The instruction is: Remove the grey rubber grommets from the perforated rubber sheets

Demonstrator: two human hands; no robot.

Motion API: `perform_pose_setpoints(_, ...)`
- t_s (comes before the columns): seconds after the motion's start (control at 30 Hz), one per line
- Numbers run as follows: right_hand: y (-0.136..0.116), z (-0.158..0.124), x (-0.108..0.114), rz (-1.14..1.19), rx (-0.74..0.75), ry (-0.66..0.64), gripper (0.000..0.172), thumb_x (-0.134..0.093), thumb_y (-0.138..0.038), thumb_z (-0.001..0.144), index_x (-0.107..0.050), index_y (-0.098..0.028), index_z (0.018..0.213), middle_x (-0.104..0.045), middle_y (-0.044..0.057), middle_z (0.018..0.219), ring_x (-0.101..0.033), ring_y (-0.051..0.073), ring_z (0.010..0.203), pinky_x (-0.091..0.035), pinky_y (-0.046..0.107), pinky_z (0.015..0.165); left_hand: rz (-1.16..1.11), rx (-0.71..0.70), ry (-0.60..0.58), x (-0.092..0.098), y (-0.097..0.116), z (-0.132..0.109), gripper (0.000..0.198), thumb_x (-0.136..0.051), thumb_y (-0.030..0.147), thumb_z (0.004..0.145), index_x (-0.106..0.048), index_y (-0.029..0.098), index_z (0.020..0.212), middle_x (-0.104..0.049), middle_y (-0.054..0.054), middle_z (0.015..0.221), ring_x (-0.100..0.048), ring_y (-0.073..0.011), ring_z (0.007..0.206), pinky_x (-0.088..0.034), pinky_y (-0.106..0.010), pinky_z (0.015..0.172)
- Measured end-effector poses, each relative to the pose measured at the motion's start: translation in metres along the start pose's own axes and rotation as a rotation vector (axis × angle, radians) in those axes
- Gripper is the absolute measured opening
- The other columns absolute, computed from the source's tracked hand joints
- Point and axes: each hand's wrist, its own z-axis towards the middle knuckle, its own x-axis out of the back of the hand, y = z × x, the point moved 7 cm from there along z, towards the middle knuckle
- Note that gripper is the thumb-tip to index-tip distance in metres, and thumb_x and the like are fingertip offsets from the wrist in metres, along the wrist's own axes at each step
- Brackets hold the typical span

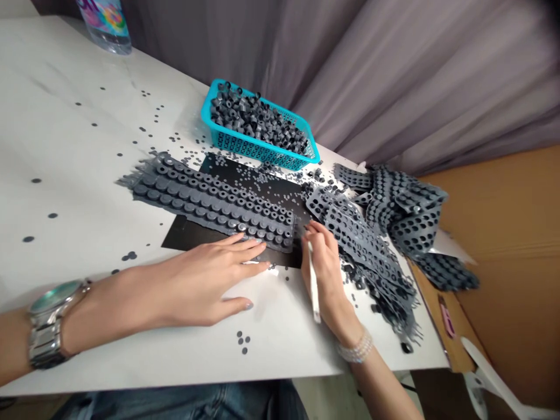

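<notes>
A grey rubber-like sheet [205, 201] with rows of raised round grommet-shaped pieces lies on a black mat [184, 233]. My left hand [219, 268] is open and palm down, its fingers stretched out, with fingertips on the sheet's near edge. My right hand [321, 256] is closed around a slim white pen-like tool [314, 286]; its dark tip is by the sheet's right end, and I cannot tell whether it touches. Punched-out grey sheets [359, 233] full of holes are piled just right of that hand.
Behind the mat stands a turquoise basket [262, 146] filled with small grey rings. Tiny dark discs are scattered over the white table [70, 151]. At the back left is a bottle [107, 29]. More perforated sheets [415, 216] and a pink cutter [446, 318] lie at the right.
</notes>
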Motion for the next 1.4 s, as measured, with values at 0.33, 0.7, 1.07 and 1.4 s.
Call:
perform_pose_setpoints(0.33, -0.016, -0.014, 0.017, -0.003, 0.060, 0.041, 0.010, -0.054, -0.015, 0.092, -0.058, -0.020, 0.099, -0.064, 0.015, 0.126, -0.053, 0.025, 0.128, -0.050, 0.042, 0.094, 0.033, 0.006, -0.042, -0.002, 0.001, 0.000, 0.058, -0.052, 0.043, 0.092, -0.042, 0.023, 0.146, -0.029, -0.011, 0.156, -0.028, -0.0277, 0.145, -0.024, -0.043, 0.119)
perform_pose_setpoints(0.7, -0.040, -0.011, 0.014, -0.026, 0.341, 0.007, 0.012, -0.056, -0.010, 0.091, -0.056, -0.020, 0.098, -0.072, 0.013, 0.112, -0.059, 0.026, 0.121, -0.048, 0.039, 0.086, 0.039, -0.001, -0.023, -0.003, 0.000, 0.001, 0.059, -0.053, 0.042, 0.092, -0.043, 0.022, 0.146, -0.031, -0.010, 0.156, -0.028, -0.0268, 0.145, -0.023, -0.041, 0.120)
perform_pose_setpoints(1.07, -0.047, -0.016, 0.014, -0.077, 0.367, -0.060, 0.014, -0.055, -0.007, 0.090, -0.053, -0.017, 0.100, -0.071, 0.016, 0.112, -0.053, 0.029, 0.128, -0.047, 0.042, 0.091, 0.020, -0.004, -0.036, 0.001, 0.003, 0.002, 0.060, -0.054, 0.042, 0.091, -0.044, 0.020, 0.146, -0.031, -0.013, 0.156, -0.027, -0.0276, 0.145, -0.019, -0.043, 0.120)
perform_pose_setpoints(1.4, -0.016, -0.015, 0.010, -0.130, 0.023, 0.011, 0.012, -0.044, -0.013, 0.096, -0.054, -0.018, 0.101, -0.060, 0.020, 0.126, -0.053, 0.027, 0.125, -0.049, 0.046, 0.092, 0.025, -0.010, -0.023, 0.000, 0.002, 0.001, 0.059, -0.055, 0.042, 0.091, -0.045, 0.021, 0.145, -0.031, -0.011, 0.156, -0.028, -0.0271, 0.145, -0.021, -0.042, 0.120)
